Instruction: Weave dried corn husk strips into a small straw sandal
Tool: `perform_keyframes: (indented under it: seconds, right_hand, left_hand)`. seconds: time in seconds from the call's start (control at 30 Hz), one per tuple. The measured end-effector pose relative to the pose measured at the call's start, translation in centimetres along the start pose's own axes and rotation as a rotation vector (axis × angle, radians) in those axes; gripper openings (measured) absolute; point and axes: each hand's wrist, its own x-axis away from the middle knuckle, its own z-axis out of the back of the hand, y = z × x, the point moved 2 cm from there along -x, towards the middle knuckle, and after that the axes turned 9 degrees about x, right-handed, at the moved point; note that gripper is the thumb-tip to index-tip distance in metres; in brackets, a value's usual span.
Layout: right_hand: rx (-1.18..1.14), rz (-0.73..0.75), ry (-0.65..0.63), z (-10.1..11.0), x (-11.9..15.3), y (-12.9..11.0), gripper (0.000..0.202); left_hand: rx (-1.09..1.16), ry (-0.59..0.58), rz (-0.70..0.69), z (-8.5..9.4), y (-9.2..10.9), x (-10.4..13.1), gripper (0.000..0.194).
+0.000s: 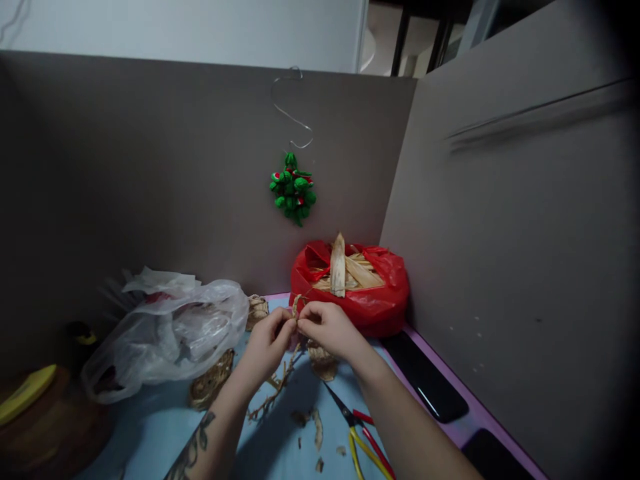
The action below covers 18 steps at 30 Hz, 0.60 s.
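The blue-covered counter carries a clear plastic bag at the left and, at the far right, a red bag filled with dry leaf strips. Nearer than the red bag, at centre, the left hand and right hand are each closed to a fingertip pinch, side by side. Both grip a thin plaited strand, which projects above the fingertips.

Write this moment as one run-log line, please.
left hand: pinching cord | right hand: pinching cord | bag: red, beyond hands, holding strips | ornament: hanging against panel
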Motion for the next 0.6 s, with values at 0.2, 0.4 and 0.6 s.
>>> perform_keyframes:
  seconds: [0.2, 0.4, 0.6]
  right_hand:
    - [-0.024, 0.037, 0.106, 3.4, -0.2, 0.8, 0.022]
    - [0.409, -0.205, 0.562, 11.4, -3.1, 5.1, 0.022]
    - [0.724, -0.323, 0.477, 12.5, -8.1, 7.2, 0.023]
  left_hand:
    - [0.004, 0.058, 0.021, 1.3, 1.4, 0.3, 0.025]
    - [0.16, 0.242, -0.042, 4.2, 3.6, 1.0, 0.027]
    - [0.322, 0.405, -0.042, 5.8, 3.9, 1.4, 0.024]
